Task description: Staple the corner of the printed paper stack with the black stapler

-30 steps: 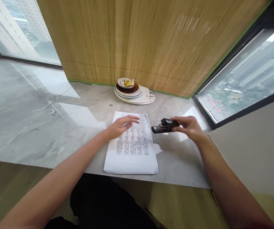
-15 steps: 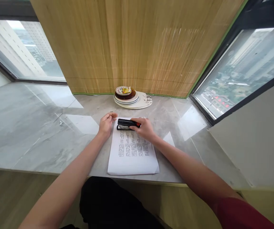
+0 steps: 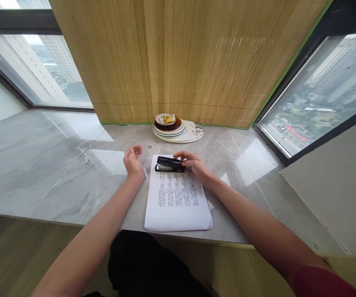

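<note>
A stack of printed white paper (image 3: 177,198) lies on the grey marble counter (image 3: 57,165) in front of me. A black stapler (image 3: 169,164) rests across the top edge of the paper, its mouth toward the top left corner. My right hand (image 3: 195,164) grips the stapler's right end with curled fingers. My left hand (image 3: 133,159) hovers just left of the paper's top left corner, palm turned up, fingers loosely curled and holding nothing.
A pile of plates (image 3: 178,127) stands at the back of the counter against a bamboo blind (image 3: 181,62). Windows flank the blind on both sides. A small scrap of white paper (image 3: 226,178) lies right of the stack. The counter's front edge runs below the paper.
My right hand carried the stapler from the right of the paper onto its top edge. My left hand left the page and moved to beside the top left corner.
</note>
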Action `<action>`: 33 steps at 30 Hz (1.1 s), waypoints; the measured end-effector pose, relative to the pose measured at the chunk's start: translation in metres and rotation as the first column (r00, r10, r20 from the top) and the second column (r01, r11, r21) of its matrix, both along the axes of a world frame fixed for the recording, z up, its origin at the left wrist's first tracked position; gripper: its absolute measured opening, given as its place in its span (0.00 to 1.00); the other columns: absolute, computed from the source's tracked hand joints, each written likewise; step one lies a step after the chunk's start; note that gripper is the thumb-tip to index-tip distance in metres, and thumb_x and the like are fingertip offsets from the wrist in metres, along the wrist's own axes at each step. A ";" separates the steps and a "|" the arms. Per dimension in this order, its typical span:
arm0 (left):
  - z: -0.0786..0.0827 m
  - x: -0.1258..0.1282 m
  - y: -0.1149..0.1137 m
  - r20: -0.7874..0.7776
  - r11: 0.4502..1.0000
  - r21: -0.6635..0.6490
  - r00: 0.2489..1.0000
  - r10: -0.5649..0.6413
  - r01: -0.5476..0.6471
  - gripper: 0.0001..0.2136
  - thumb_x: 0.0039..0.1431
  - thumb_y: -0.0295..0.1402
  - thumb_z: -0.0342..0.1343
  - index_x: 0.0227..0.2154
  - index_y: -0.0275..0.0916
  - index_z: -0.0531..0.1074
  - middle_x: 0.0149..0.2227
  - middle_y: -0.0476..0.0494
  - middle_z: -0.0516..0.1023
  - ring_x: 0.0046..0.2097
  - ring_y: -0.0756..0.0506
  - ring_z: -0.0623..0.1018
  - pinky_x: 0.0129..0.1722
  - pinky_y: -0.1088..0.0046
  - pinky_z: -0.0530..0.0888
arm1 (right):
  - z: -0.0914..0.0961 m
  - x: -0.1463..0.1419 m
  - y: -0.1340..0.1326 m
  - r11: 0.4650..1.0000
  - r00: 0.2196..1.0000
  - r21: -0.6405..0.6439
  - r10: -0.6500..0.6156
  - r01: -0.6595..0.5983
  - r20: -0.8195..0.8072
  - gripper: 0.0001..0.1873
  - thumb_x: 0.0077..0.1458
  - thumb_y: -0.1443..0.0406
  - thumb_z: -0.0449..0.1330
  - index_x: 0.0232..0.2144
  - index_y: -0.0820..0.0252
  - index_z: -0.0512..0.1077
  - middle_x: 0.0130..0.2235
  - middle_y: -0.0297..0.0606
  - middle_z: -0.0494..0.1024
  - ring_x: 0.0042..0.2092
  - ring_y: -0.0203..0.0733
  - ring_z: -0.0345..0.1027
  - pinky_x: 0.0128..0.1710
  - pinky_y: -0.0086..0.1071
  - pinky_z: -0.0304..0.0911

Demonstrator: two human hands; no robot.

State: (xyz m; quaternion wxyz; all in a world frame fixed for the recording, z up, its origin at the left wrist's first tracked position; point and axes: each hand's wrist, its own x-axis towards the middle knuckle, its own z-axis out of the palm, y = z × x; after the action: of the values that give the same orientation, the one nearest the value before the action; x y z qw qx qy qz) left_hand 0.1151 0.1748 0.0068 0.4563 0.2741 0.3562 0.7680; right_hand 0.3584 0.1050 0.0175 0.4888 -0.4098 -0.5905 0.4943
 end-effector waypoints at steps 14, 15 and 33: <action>-0.002 -0.001 -0.001 0.002 0.990 -0.084 0.994 -0.110 0.110 0.07 0.61 0.31 0.55 0.31 0.36 0.78 0.35 0.41 0.82 0.41 0.47 0.82 0.48 0.71 0.77 | 0.005 -0.002 0.000 0.992 0.984 0.086 -0.107 0.095 0.145 0.24 0.50 0.64 0.61 0.50 0.52 0.80 0.47 0.36 0.82 0.42 0.43 0.71 0.46 0.37 0.68; -0.002 -0.001 -0.001 0.012 0.984 -0.102 0.990 -0.144 0.144 0.08 0.62 0.31 0.55 0.31 0.36 0.78 0.36 0.41 0.83 0.42 0.47 0.83 0.50 0.70 0.77 | 0.004 -0.004 -0.002 0.984 0.964 0.147 -0.135 0.102 0.231 0.23 0.54 0.61 0.62 0.52 0.52 0.80 0.50 0.38 0.82 0.47 0.45 0.73 0.50 0.39 0.68; 0.021 0.000 -0.015 0.277 0.670 -0.155 0.683 -0.676 0.726 0.30 0.75 0.53 0.39 0.47 0.30 0.77 0.52 0.21 0.80 0.57 0.34 0.81 0.53 0.57 0.81 | 0.012 -0.022 -0.034 0.539 0.627 0.775 -0.488 -0.330 0.607 0.19 0.72 0.70 0.55 0.58 0.48 0.77 0.61 0.36 0.80 0.58 0.45 0.76 0.59 0.45 0.70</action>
State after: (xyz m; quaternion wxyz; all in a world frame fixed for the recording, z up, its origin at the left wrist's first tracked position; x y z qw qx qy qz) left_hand 0.1151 0.1596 0.0281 0.7809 0.2526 0.2706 0.5032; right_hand 0.3361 0.0707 0.0296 0.3421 -0.3226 -0.8763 -0.1046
